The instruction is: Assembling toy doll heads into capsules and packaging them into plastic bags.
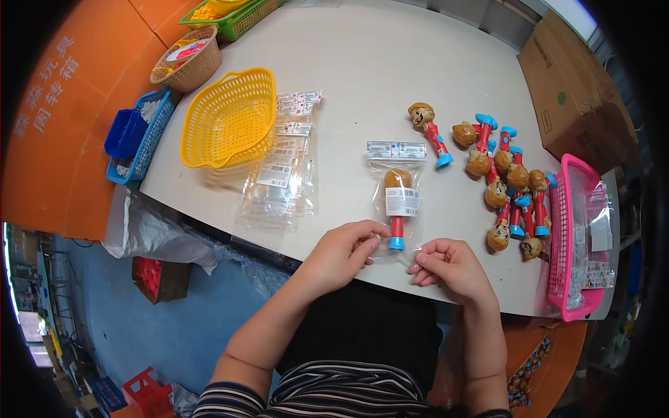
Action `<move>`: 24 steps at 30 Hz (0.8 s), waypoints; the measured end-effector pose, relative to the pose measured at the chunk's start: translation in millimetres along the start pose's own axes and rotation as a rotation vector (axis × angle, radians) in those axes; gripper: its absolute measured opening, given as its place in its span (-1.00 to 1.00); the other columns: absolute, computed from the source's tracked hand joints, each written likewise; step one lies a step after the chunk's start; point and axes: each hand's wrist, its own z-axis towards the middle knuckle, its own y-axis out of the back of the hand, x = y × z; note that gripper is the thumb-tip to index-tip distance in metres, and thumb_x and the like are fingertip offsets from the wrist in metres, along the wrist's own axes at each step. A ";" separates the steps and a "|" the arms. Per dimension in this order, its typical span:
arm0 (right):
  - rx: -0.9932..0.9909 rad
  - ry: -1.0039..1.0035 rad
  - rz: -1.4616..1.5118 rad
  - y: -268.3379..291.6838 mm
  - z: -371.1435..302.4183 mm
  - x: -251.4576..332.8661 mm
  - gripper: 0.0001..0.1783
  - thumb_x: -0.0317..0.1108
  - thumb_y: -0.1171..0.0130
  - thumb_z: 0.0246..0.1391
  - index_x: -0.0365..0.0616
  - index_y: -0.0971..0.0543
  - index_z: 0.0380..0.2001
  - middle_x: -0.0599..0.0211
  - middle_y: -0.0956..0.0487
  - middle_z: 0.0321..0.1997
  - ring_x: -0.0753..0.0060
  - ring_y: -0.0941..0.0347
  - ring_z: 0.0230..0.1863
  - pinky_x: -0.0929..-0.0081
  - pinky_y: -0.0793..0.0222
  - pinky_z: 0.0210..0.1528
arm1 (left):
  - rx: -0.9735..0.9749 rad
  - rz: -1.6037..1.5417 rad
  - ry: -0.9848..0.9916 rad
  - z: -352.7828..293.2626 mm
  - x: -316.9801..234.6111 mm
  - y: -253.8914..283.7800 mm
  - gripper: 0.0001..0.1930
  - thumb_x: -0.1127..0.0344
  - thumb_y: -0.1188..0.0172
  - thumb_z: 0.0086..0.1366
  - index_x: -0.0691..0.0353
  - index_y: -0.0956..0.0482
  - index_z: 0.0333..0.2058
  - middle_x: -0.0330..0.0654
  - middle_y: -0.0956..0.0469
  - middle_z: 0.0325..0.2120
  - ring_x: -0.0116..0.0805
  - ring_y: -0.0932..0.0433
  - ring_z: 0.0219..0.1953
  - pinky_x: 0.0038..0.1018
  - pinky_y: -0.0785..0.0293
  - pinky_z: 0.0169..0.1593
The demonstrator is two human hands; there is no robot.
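Note:
A clear plastic bag (401,203) lies on the table close in front of me, its header strip pointing away. Inside it is a toy figure (397,226) with a brown head, red body and light-blue base. At the bag's near left corner, my left hand (341,254) pinches the plastic between thumb and fingers. My right hand (451,268) pinches the near right corner in the same way. One loose toy figure (431,134) lies beyond the bag to the right, and several more toy figures (516,174) are heaped farther right.
Flat plastic bags (282,174) lie overlapping at left, beside a yellow basket (240,118). Blue, tan (202,70) and green baskets line the far left edge. A pink basket (563,237) stands at the right edge, near a cardboard box (575,87). The table's front edge runs just below my hands.

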 end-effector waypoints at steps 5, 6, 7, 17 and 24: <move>0.007 0.016 0.012 0.2 -0.6 0.0 -0.82 -0.43 -0.12 0.22 -0.39 -0.51 -0.24 0.11 -0.63 -0.36 0.46 -0.61 -0.42 0.65 -0.55 -0.36 | 0.086 0.306 -0.105 7.1 -2.9 8.1 -0.87 0.44 -0.12 0.32 0.30 -0.50 -0.17 -0.29 -0.51 -0.42 -0.60 -0.51 -0.40 -0.62 -0.50 -0.32; 0.008 0.017 0.012 0.8 -0.9 -0.5 -0.82 -0.43 -0.12 0.22 -0.39 -0.51 -0.24 0.11 -0.63 -0.36 0.46 -0.61 -0.42 0.65 -0.55 -0.36 | 0.150 0.171 0.046 8.6 -2.6 9.0 -0.89 0.46 -0.14 0.31 0.30 -0.49 -0.20 -0.29 -0.51 -0.43 -0.60 -0.51 -0.42 -0.63 -0.50 -0.32; -0.007 0.030 0.017 2.0 -1.7 -1.1 -0.82 -0.42 -0.12 0.21 -0.38 -0.51 -0.25 0.13 -0.63 -0.37 0.46 -0.60 -0.43 0.65 -0.55 -0.36 | 0.150 0.171 0.045 9.4 -1.6 9.1 -0.89 0.46 -0.14 0.31 0.30 -0.49 -0.20 -0.29 -0.51 -0.43 -0.60 -0.51 -0.42 -0.63 -0.50 -0.32; -0.006 0.059 0.047 -1.7 -6.6 -5.0 -0.82 -0.41 -0.13 0.21 -0.36 -0.51 -0.28 0.20 -0.60 -0.44 0.47 -0.57 -0.50 0.63 -0.55 -0.42 | 0.022 -0.336 0.001 -3.8 28.2 6.1 -0.83 0.50 -0.16 0.29 0.28 -0.37 -0.19 -0.22 -0.51 -0.35 -0.56 -0.53 -0.36 -0.62 -0.51 -0.31; 0.081 0.007 0.031 -10.7 -5.3 -6.6 -0.85 -0.41 -0.13 0.20 -0.31 -0.50 -0.30 0.20 -0.60 -0.45 0.45 -0.58 -0.51 0.62 -0.53 -0.44 | -0.174 -0.486 0.179 -8.6 7.1 -4.7 -0.30 0.30 -0.23 0.28 0.41 0.00 0.21 0.00 -0.58 -0.30 -0.42 -0.57 -0.32 -0.51 -0.54 -0.28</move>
